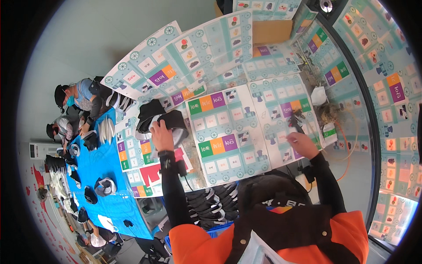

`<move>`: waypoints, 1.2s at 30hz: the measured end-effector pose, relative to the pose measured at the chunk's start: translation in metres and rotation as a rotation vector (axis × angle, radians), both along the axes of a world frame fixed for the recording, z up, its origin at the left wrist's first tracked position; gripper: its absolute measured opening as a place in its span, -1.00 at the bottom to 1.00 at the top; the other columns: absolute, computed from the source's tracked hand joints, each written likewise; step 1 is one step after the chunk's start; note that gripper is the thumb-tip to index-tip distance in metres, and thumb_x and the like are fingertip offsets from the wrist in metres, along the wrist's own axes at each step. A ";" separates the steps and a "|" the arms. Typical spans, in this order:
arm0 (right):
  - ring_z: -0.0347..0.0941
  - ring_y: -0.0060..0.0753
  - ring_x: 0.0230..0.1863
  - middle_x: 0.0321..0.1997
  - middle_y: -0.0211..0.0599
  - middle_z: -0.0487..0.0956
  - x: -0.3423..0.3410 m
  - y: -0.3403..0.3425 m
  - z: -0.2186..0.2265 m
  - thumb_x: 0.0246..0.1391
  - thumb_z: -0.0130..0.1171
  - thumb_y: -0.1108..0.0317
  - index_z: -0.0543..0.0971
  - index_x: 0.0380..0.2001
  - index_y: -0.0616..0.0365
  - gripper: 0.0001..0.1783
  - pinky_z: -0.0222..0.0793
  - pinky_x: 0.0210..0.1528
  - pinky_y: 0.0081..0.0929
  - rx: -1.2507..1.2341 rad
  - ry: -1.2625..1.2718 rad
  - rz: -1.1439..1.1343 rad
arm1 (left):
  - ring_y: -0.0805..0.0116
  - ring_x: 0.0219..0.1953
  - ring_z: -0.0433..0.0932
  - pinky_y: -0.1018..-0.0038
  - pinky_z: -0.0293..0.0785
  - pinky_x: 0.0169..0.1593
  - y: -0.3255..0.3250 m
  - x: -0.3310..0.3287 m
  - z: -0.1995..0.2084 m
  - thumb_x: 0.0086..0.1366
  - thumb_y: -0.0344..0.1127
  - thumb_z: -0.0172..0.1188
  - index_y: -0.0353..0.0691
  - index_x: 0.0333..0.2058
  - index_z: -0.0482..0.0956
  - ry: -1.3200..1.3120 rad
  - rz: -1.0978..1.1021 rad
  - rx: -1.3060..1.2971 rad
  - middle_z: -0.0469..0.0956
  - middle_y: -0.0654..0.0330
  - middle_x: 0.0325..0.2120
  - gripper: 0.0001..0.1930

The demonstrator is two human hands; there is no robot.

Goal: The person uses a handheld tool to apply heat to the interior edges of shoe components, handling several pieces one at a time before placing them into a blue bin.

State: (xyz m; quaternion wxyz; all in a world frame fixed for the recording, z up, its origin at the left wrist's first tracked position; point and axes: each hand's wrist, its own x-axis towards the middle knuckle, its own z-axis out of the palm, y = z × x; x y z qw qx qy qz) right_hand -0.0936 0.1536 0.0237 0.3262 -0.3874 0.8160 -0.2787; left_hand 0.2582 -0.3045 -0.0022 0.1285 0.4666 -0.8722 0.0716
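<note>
My left hand (162, 137) is closed on a black and grey fabric piece (175, 122), curved like a cap or a shoe upper. A second black piece (150, 109) lies just behind it on the board-covered table. My right hand (304, 145) is held over the right part of the table, its fingers loosely bent and apart, with nothing visible in them. Just beyond its fingertips is a dark spray gun (297, 125) with a hose. Whether the fingers touch the gun is hard to tell.
Printed boards (228, 132) cover the table, and more stand as screens behind and right. Below the front edge a crate holds several black and white pieces (213, 204). An orange hose (344, 145) hangs at right. Other people (85, 101) work at a blue table (114, 169) leftward.
</note>
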 end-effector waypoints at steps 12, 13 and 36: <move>0.58 -0.08 -0.17 -0.03 -0.19 0.55 0.096 -0.119 -0.060 0.21 0.31 0.30 0.57 0.02 0.10 -0.67 0.50 -0.12 -0.26 -0.436 -0.079 0.303 | -0.19 -0.13 0.58 0.10 0.53 -0.14 0.264 -0.023 -0.039 0.11 -0.39 0.30 -0.26 -0.01 0.38 0.521 0.046 0.758 0.55 -0.08 -0.13 -0.54; 0.58 -0.08 -0.19 -0.11 -0.17 0.57 0.093 -0.114 -0.075 0.20 0.32 0.30 0.60 -0.03 0.13 -0.70 0.49 -0.14 -0.26 -0.404 -0.112 0.273 | -0.06 -0.17 0.62 0.19 0.54 -0.18 0.272 -0.025 -0.043 0.16 -0.34 0.33 -0.21 0.08 0.44 0.565 0.070 0.781 0.61 -0.04 -0.13 -0.50; 0.49 -0.40 -0.07 -0.06 -0.27 0.56 0.060 -0.093 -0.089 0.27 0.27 0.20 0.54 0.05 0.13 -0.64 0.44 -0.04 -0.44 -0.284 -0.362 0.226 | 0.39 -0.06 0.60 0.45 0.48 0.06 0.276 -0.053 -0.058 0.55 -0.16 0.04 -0.44 0.03 0.58 1.469 0.233 1.705 0.66 0.16 -0.10 -0.61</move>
